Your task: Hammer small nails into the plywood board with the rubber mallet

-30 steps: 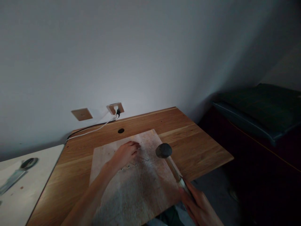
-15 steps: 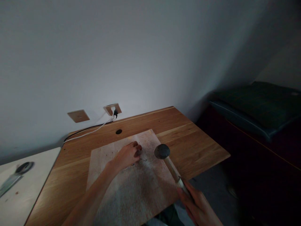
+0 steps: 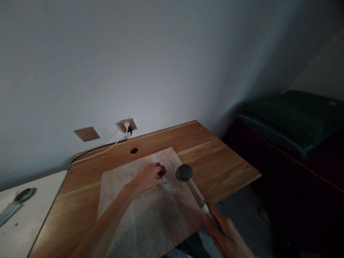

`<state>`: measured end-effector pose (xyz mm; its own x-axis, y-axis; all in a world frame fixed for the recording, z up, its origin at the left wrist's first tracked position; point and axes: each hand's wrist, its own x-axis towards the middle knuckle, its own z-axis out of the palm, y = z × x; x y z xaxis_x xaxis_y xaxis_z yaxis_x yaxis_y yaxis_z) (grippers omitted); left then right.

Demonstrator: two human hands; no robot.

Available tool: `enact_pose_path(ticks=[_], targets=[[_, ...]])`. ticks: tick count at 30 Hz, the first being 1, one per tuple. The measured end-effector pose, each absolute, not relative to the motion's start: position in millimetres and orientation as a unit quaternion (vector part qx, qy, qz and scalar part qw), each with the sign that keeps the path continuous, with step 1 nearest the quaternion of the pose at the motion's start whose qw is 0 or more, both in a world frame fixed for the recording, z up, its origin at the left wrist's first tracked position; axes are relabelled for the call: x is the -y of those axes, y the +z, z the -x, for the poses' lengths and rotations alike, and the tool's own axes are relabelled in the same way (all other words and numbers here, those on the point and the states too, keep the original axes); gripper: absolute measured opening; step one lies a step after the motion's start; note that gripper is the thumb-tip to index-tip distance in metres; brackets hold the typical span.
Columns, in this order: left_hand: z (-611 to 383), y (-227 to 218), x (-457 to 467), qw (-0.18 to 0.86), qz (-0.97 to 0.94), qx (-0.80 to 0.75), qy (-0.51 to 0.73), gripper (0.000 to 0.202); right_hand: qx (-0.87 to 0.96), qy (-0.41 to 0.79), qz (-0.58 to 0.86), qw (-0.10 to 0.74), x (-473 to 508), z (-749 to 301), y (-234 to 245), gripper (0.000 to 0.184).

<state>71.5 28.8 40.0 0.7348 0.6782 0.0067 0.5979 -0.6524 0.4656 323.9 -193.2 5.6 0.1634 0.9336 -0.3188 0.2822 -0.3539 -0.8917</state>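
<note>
I'm lining up a strike, I judge: left hand (image 3: 147, 177) pinched shut on the board (image 3: 150, 222), right hand (image 3: 227, 236) clenching the hammer (image 3: 184, 172); next calls for a light, square tap.

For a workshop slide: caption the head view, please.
Left hand, fingers curled, on a pale board; right hand holds a hammer beside it, on a wooden desk.

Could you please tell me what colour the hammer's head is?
The hammer has a dark grey, nearly black head, best seen in the head view.

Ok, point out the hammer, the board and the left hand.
hammer (image 3: 184, 173), head view, on its dark round head.
board (image 3: 156, 222), head view, on its bare near part.
left hand (image 3: 149, 177), head view, on its back.
</note>
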Motion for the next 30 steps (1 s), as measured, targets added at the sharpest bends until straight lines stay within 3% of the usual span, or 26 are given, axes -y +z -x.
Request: enact_pose_path(ticks=[4,11,16,30], targets=[[-84.7,37.4,-17.3,0.277,-0.888,-0.340,0.140,0.020,0.441,0.463,0.685,0.349,193.5,-325.0,4.8,0.060],[-103.1,25.9,-3.6,0.210,-0.893,-0.387,0.089,0.023,0.449,0.472,0.676,0.343,194.8,-327.0,3.4,0.064],[-110.3,19.3,-0.8,0.227,-0.887,-0.391,0.099,0.027,0.444,0.458,0.684,0.353,195.6,-327.1,0.5,0.064],[-108.7,16.1,2.3,0.298,-0.851,-0.405,0.148,0.018,0.440,0.454,0.690,0.353,195.3,-324.7,4.7,0.066]])
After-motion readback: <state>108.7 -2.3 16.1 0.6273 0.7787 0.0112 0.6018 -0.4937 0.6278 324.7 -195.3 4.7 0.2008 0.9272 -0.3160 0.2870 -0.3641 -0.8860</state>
